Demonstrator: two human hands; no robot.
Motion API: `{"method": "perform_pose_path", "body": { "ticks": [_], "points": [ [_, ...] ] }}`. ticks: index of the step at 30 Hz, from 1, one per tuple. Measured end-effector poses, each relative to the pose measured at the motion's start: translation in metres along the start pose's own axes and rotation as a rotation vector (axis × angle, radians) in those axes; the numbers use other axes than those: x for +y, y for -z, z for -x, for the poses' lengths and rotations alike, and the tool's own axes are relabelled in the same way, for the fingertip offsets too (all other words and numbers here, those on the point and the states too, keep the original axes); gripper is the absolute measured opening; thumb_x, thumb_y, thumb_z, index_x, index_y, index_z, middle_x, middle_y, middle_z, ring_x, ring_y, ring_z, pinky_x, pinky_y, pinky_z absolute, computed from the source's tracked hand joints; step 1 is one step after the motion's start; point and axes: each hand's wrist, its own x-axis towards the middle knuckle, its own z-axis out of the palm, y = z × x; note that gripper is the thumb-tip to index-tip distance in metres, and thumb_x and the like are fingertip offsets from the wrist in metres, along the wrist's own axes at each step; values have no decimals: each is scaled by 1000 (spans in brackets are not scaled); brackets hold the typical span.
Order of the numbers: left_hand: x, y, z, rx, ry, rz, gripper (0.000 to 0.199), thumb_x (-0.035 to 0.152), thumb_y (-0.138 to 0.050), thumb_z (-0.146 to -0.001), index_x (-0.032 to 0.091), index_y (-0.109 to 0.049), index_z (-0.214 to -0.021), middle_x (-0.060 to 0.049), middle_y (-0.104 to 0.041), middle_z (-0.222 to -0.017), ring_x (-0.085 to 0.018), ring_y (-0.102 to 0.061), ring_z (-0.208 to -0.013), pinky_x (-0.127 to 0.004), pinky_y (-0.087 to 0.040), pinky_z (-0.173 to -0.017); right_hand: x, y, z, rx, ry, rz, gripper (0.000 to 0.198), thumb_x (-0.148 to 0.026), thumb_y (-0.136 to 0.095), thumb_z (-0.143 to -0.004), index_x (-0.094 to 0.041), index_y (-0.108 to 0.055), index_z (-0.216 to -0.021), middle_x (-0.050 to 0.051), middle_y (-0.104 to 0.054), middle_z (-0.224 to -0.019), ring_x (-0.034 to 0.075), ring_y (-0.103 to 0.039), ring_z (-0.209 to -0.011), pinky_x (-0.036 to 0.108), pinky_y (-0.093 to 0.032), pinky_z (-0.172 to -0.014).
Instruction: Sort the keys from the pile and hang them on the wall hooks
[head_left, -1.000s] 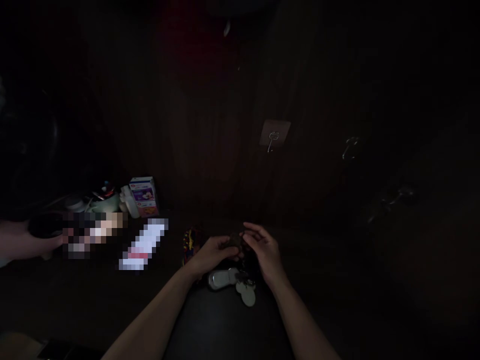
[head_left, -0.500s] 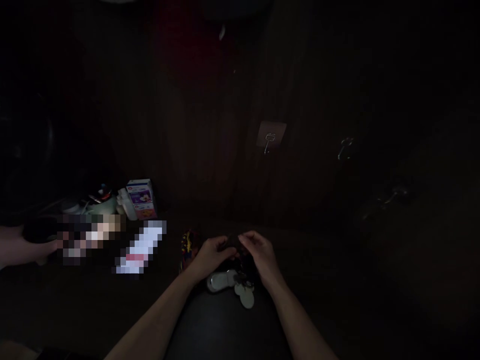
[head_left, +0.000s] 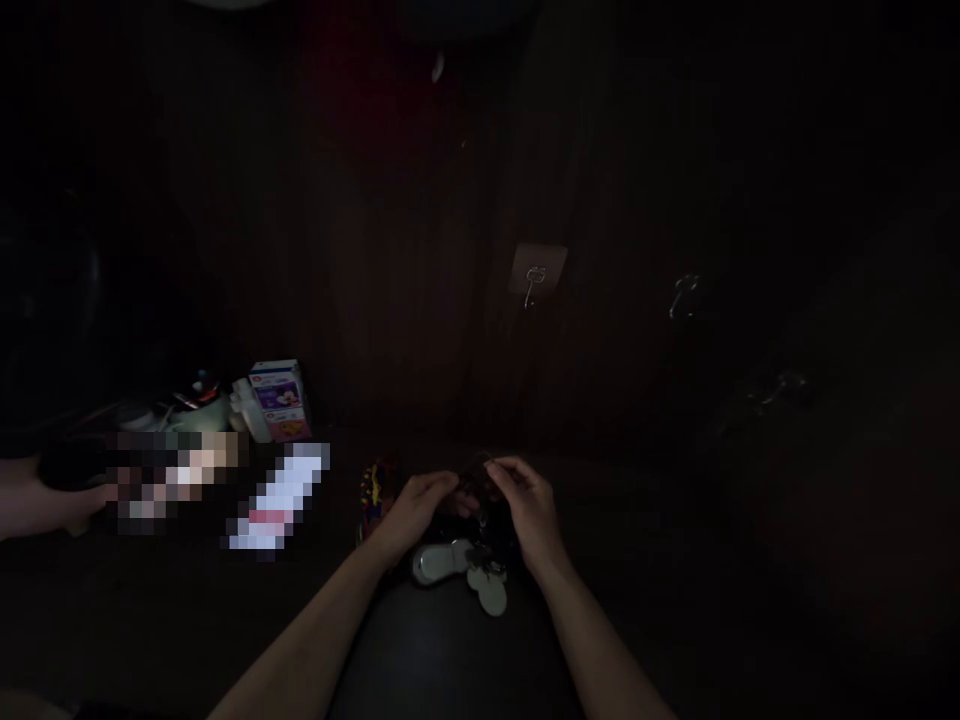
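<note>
My left hand [head_left: 416, 510] is closed, its thumb and fingers pinched at the left side of a small dark thing too dim to name. From the other side my right hand [head_left: 527, 503] pinches at the same dark thing, thumb and forefinger together. Just below the hands lies a pale oblong piece [head_left: 437, 564] with a shiny edge. Beside it is a pale rounded charm [head_left: 489, 590], with small metal links at its top. A colourful patterned item [head_left: 370, 492], partly hidden, sits left of my left hand.
Two stacked small boxes [head_left: 280, 402] and a white bottle [head_left: 250, 410] stand at the back left near a pale green container [head_left: 208, 415]. Another person's forearm [head_left: 45, 500] reaches in from the left. A lit, pixelated rectangle [head_left: 281, 500] lies nearby. Clear hooks [head_left: 534, 280] hang on the dark wall.
My fingers have drawn slightly apart, the left thumb pulling back and the right hand shifting a little right. More of the dark thing between them shows. The view has shifted slightly.
</note>
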Motion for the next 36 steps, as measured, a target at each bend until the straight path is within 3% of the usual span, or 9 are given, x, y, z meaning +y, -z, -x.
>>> {"method": "perform_pose_path", "body": {
  "ticks": [9,18,23,29,36],
  "points": [
    [5,-3,3,125,8,-47,36,44,-52,-79,12,-69,-80,-7,-72,-79,-18,-65,-69,-30,-49,-72,-1,3,0,23,65,52,23,-43,-64,-72,-21,-68,-75,1,-68,-77,18,-59,-74,26,-42,-67],
    [0,0,1,85,-27,19,30,38,-53,-79,13,-69,-85,-6,-72,-83,-16,-65,-67,-28,-50,-69,1,5,0,51,119,68,21,-41,-64,-71,-20,-68,-71,1,-66,-71,17,-58,-70,26,-43,-64],
    [1,2,1,107,-30,-2,30,40,-53,-78,13,-67,-84,-6,-71,-77,-16,-64,-67,-27,-50,-68,-6,16,-5,171,127,11,23,-42,-65,-70,-19,-67,-73,1,-66,-70,16,-58,-67,25,-44,-60],
    [3,-1,3,126,-41,-68,32,42,-53,-78,14,-67,-84,-5,-70,-73,-16,-63,-67,-27,-50,-67,-18,47,-17,368,133,-21,26,-43,-67,-68,-18,-67,-76,2,-66,-71,15,-59,-66,22,-43,-54],
    [4,-2,3,143,-71,-174,32,43,-51,-77,16,-68,-83,-4,-70,-73,-17,-63,-67,-27,-49,-67,-51,113,-48,660,287,32,25,-40,-67,-63,-17,-66,-73,2,-66,-72,13,-59,-64,19,-40,-50]
  ]
}}
